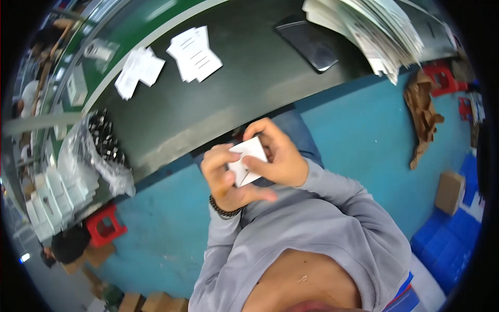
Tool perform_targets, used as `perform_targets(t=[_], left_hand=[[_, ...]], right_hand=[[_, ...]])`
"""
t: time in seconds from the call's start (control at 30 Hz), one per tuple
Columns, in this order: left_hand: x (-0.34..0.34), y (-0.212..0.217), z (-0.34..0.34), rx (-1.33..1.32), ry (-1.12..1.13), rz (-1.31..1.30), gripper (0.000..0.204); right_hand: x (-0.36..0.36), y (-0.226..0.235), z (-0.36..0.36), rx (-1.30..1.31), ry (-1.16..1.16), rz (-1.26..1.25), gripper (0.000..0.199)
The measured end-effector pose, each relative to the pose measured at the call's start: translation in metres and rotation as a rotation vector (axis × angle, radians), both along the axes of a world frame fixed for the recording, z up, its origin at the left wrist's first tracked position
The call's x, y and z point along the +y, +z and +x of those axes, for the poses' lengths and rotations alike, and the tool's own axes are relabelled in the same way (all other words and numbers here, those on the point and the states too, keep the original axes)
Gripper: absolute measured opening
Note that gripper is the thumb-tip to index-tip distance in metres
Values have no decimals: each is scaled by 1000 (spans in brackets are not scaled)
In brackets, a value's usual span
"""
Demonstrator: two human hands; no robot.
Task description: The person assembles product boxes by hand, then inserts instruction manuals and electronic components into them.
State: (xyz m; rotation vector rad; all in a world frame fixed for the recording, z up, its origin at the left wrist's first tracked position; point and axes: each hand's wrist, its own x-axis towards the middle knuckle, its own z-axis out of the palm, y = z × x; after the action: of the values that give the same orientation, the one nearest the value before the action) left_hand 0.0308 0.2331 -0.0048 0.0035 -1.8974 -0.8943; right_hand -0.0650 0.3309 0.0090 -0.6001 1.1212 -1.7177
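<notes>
Far left of the hands, a clear bag (96, 151) of small dark parts sits at the bench (218, 99) edge, with stacked white boxes (54, 195) beside it and a red stool (105, 225) on the blue floor (364, 135) below.

Up and left of the hands, two loose heaps of white slips (139, 68) and printed sheets (195, 53) lie on the dark bench.

The left hand (224, 177), a bead bracelet (222, 209) at its wrist, is closed around a small white card (248, 160), thumb on its face and fingers curled over the near edge. The card sits between both hands, just off the bench edge, above the person's lap.

The right hand (278, 156) touches the left and grips the same card from the far side, fingers wrapped over its top and right edge. Both sleeves are grey.

Up and right of the hands, a dark phone (307, 41) lies flat on the bench, and beyond it a tall fanned stack of white sheets (374, 31).

Well to the right, crumpled brown paper (423, 117) lies on the floor, then a brown carton (449, 191) and blue crates (447, 244).
</notes>
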Motion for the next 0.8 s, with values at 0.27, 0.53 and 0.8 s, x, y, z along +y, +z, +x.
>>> perform_targets(t=[0.27, 0.53, 0.8], left_hand=[[-4, 9, 8, -111, 12, -115, 102], [-4, 0, 10, -36, 110, -128, 105], [-11, 5, 7, 232, 17, 73, 109]], right_hand=[[-7, -10, 5, 178, 23, -36, 50], [-7, -24, 10, 285, 76, 47, 58], [-1, -32, 16, 508, 140, -203, 110]])
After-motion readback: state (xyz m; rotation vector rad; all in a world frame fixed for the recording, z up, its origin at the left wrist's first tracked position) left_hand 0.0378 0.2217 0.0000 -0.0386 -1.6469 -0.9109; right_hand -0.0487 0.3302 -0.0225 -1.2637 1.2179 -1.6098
